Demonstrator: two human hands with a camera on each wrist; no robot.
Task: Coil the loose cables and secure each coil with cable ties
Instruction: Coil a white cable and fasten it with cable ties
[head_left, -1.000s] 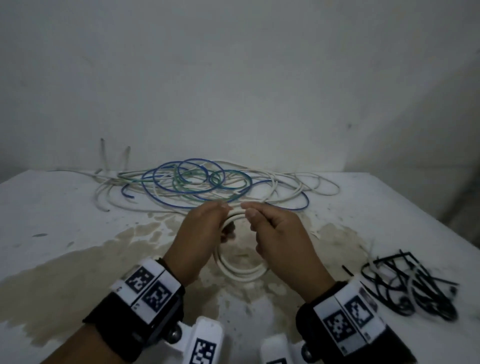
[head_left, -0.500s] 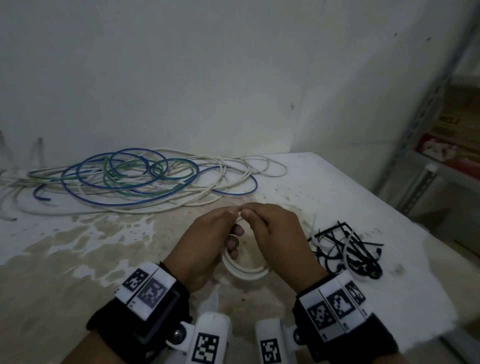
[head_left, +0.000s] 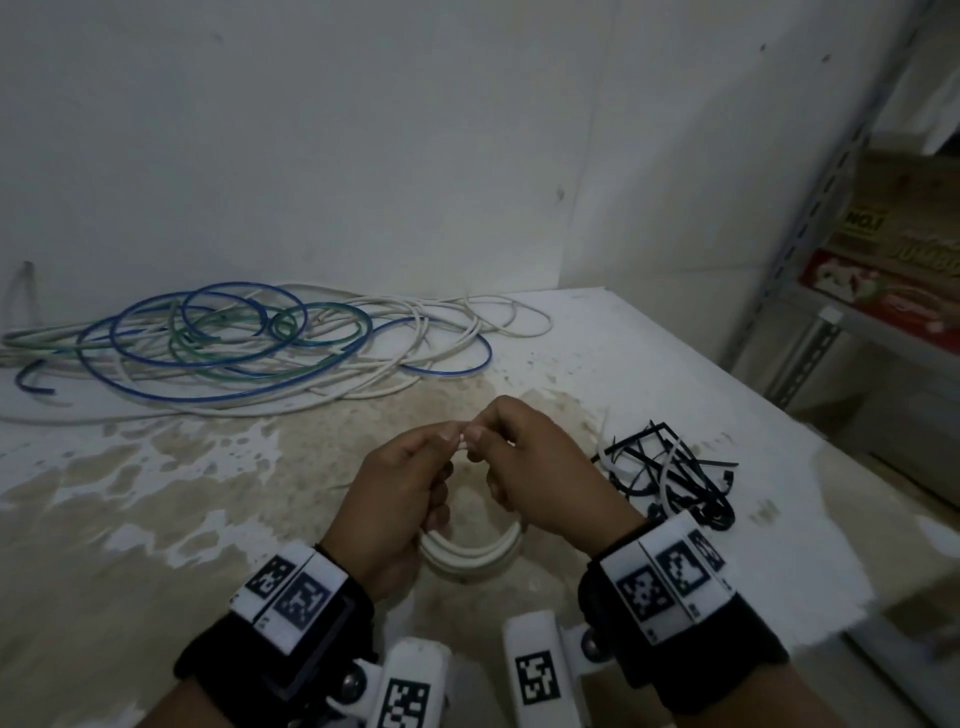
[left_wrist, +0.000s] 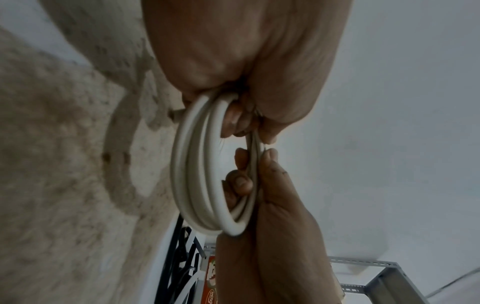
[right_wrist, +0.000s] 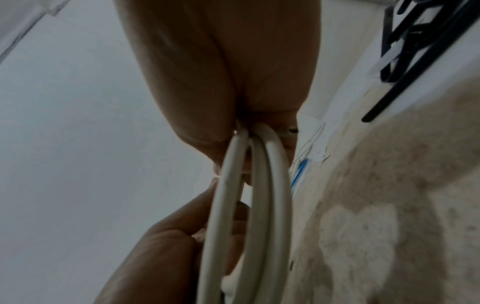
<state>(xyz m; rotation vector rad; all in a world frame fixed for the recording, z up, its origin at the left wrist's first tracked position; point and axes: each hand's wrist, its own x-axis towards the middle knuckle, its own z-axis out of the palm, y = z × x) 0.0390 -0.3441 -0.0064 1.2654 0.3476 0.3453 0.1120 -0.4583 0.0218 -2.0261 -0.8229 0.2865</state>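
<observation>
A small white cable coil (head_left: 470, 556) hangs upright just above the stained table, held at its top by both hands. My left hand (head_left: 441, 448) grips the coil's left side, fingers curled round the loops (left_wrist: 202, 174). My right hand (head_left: 489, 441) pinches the top from the right, thumb and fingertip (left_wrist: 270, 154) on a thin white strand there. The fingertips of both hands nearly meet. The right wrist view shows three loops (right_wrist: 255, 205) running from my right hand down to my left hand (right_wrist: 161, 257). The coil's top is hidden by fingers.
A pile of black and white cable ties (head_left: 670, 478) lies just right of my right hand. Loose blue, green and white cables (head_left: 234, 348) sprawl along the back wall. The table's right edge (head_left: 779, 415) faces a metal shelf with boxes (head_left: 893, 280).
The head view has swung to the right, bringing the shelf and table edge into sight. Both hands keep hold of the coil, fingertips still together at its top.
</observation>
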